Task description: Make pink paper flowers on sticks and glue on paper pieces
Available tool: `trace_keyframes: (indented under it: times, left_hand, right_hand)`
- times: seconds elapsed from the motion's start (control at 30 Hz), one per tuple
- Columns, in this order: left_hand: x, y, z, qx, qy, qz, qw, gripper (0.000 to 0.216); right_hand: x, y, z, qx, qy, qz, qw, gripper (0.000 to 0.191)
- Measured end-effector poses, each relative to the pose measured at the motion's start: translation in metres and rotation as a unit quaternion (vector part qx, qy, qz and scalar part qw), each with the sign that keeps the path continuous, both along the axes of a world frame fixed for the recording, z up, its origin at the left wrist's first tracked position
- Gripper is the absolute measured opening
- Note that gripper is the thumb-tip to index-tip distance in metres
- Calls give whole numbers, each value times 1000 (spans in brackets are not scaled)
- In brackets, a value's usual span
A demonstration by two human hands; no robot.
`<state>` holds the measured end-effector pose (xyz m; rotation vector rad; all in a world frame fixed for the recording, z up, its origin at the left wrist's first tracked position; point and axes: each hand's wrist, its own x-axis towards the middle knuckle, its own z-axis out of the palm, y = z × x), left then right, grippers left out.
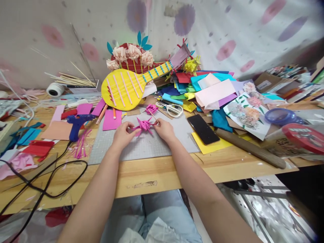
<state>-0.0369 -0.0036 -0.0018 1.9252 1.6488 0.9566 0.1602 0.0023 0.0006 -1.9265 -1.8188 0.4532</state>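
A magenta paper flower with pointed, curled petals is between my two hands, low over the grey cutting mat. My left hand is closed, pinching a petal on the flower's left side. On the other side my right hand is closed around a thin wooden stick that slants up to the left; its fingertips also meet the flower's right edge. Just behind lies a second magenta paper flower. White-handled scissors rest at the mat's back edge.
A blue glue gun stands at left, its black cord looping over the table. A phone lies on yellow paper at right, near a wooden rod. A yellow paper lute leans behind, beside piled coloured paper.
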Motion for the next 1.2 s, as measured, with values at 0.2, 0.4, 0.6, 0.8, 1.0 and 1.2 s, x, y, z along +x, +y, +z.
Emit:
trace_keyframes:
  times: [0.2,0.4,0.6,0.8,1.0,1.2]
  left_hand:
    - [6,-13,0,114,58,21,992,34]
    - [13,-19,-3,4,92,-27,995,16]
    - [18,-18,-7,18,31,11,999,12]
    - [28,-16,-8,106,-138,-25,984,8]
    - [26,-12,-6,135,-121,-37,983,6]
    - [24,-14,-5,149,-101,-28,983,8]
  right_hand:
    - [2,4,-2,1,0,-14,1000,14]
    - [-4,-11,12,87,105,-30,990,26]
    - [-35,-30,13,111,121,115,980,25]
    - [-35,-29,8,161,92,133,974,33]
    - [-34,-26,9,164,90,131,974,28]
    - [-35,-27,9,161,80,116,977,22]
